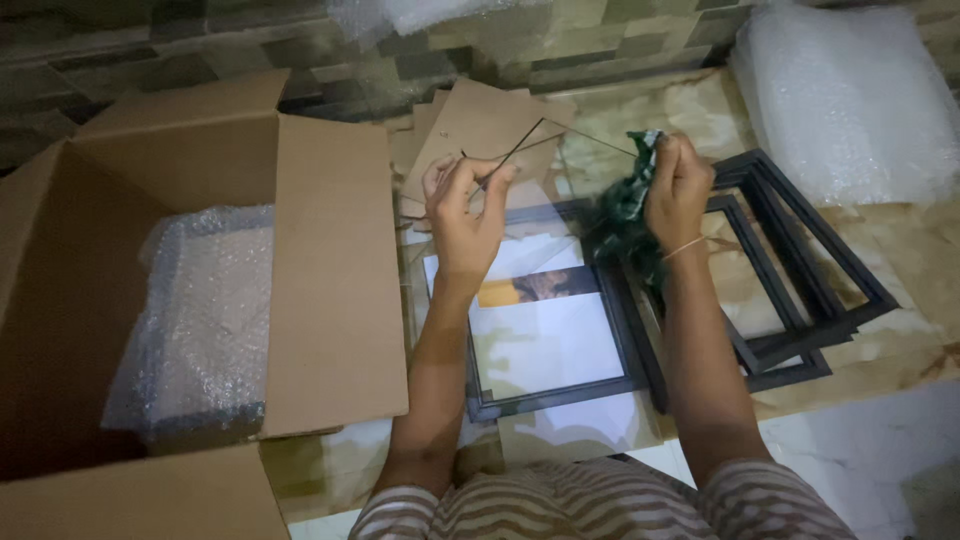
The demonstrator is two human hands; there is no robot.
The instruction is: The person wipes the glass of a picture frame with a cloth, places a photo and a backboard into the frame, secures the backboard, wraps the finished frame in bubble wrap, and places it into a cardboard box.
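Observation:
My left hand (464,207) pinches the left edge of a clear glass pane (560,165), holding it tilted above the floor. At the pane's right edge, my right hand (678,186) grips a dark green cloth (622,215) pressed against the glass. Directly beneath lies a black picture frame (548,396) with white paper and a small print inside it.
An open cardboard box (330,270) at the left holds a bubble-wrapped bundle (200,320). Several empty black frames (800,290) are stacked at the right. Brown backing boards (480,125) lie behind, and a bubble wrap roll (850,95) sits at the top right.

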